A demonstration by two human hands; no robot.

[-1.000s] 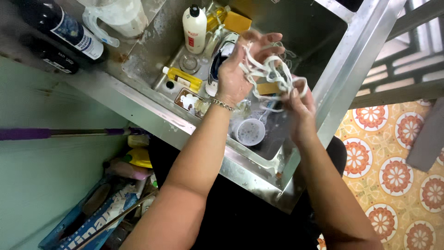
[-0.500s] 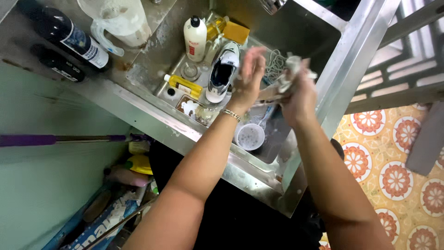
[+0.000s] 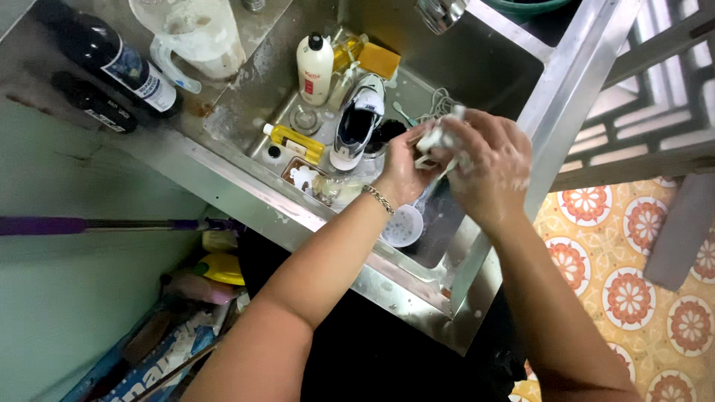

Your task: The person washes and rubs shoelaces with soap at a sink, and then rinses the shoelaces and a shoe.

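Observation:
Both hands are together above a steel sink (image 3: 484, 82), bunching wet white shoelaces (image 3: 438, 140) between them. My left hand (image 3: 402, 167), with a chain bracelet on the wrist, grips the laces from the left. My right hand (image 3: 491, 167), soapy, closes over them from the right. Just left of the hands a white and black sneaker (image 3: 356, 123) leans on the sink's edge, toe toward me. More loose white lace (image 3: 439, 100) lies in the basin behind the hands.
On the ledge stand a white bottle (image 3: 315, 68), a yellow bottle (image 3: 294, 141), a yellow sponge (image 3: 378, 61), a plastic jug (image 3: 195, 33) and two dark bottles (image 3: 119, 63). A round white strainer (image 3: 402, 225) sits below the hands. Patterned floor tiles (image 3: 633, 290) lie on the right.
The laces, spread in loops between the hands a second ago, are now squeezed into a small bunch. The hands have closed together.

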